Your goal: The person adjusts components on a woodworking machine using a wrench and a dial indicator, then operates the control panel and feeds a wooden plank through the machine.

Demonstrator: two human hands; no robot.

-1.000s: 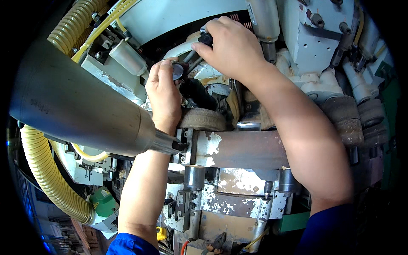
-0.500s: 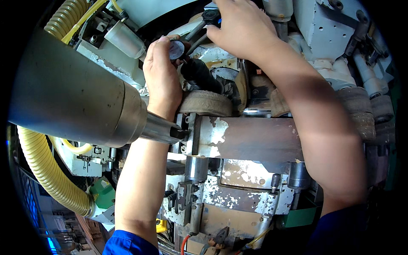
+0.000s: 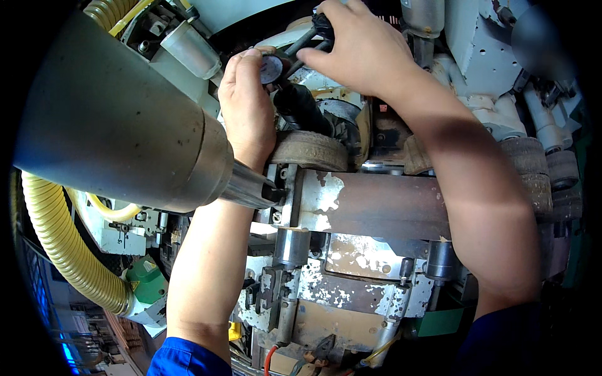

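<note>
At the far side of the machine, my left hand (image 3: 246, 103) is closed around a small dial gauge (image 3: 271, 69), its round face turned up toward me. Two dark rods (image 3: 301, 45) run from the gauge toward a black clamp knob (image 3: 323, 26). My right hand (image 3: 364, 47) grips that knob with thumb and fingers; part of it is hidden behind the fingers. Just below the gauge stands a black cylindrical part (image 3: 302, 108), tilted. Under it lies a worn brown wheel (image 3: 310, 150), close to my left wrist.
A large grey metal cylinder (image 3: 119, 119) reaches in from the left over my left forearm. A worn brown plate (image 3: 382, 200) spans the machine between my arms. Yellow ribbed hose (image 3: 56, 241) curves at the left, beside a green box (image 3: 147, 282). More brown rollers (image 3: 530, 166) sit at the right.
The view has shifted slightly, so the large cylinder, both hands and the gauge appear a little further right. Both hands keep their hold on the gauge and the knob.
</note>
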